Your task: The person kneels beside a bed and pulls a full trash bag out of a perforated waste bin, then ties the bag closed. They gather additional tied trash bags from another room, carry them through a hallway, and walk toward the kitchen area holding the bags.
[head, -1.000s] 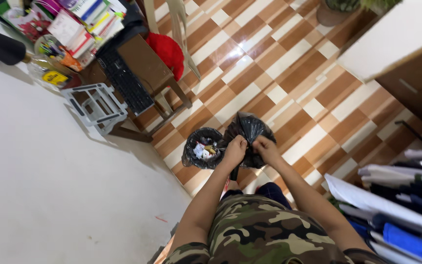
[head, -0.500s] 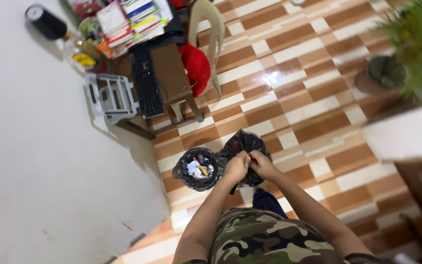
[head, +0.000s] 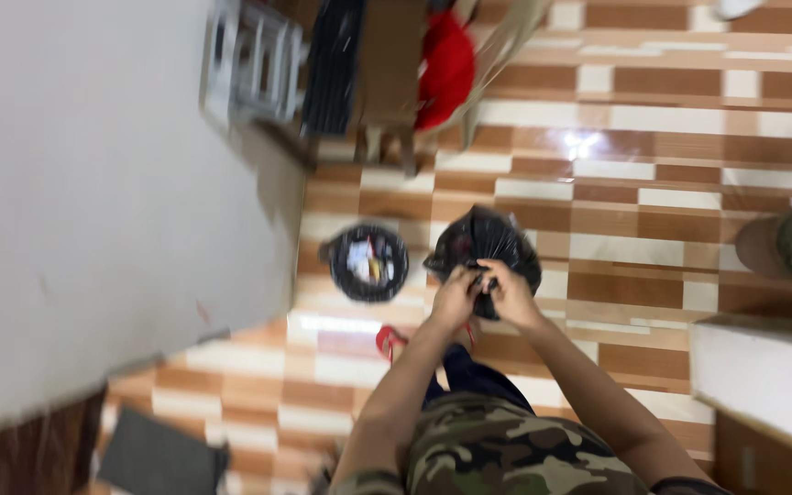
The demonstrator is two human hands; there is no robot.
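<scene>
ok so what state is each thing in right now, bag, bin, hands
black bag: full, its top gathered in both hands
left hand: closed on the bag's top
right hand: closed on the bag's top
round bin: open, on the floor, litter inside, black liner
red chair: upright, blurred

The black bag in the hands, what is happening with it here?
A person stands on a brown and white tiled floor and holds a black plastic bag in front of the body. Both the left hand and the right hand grip the gathered top of the bag. Beside it, on the floor, stands a round dark bin with some rubbish inside. The picture is blurred, so finer details cannot be seen.
</scene>
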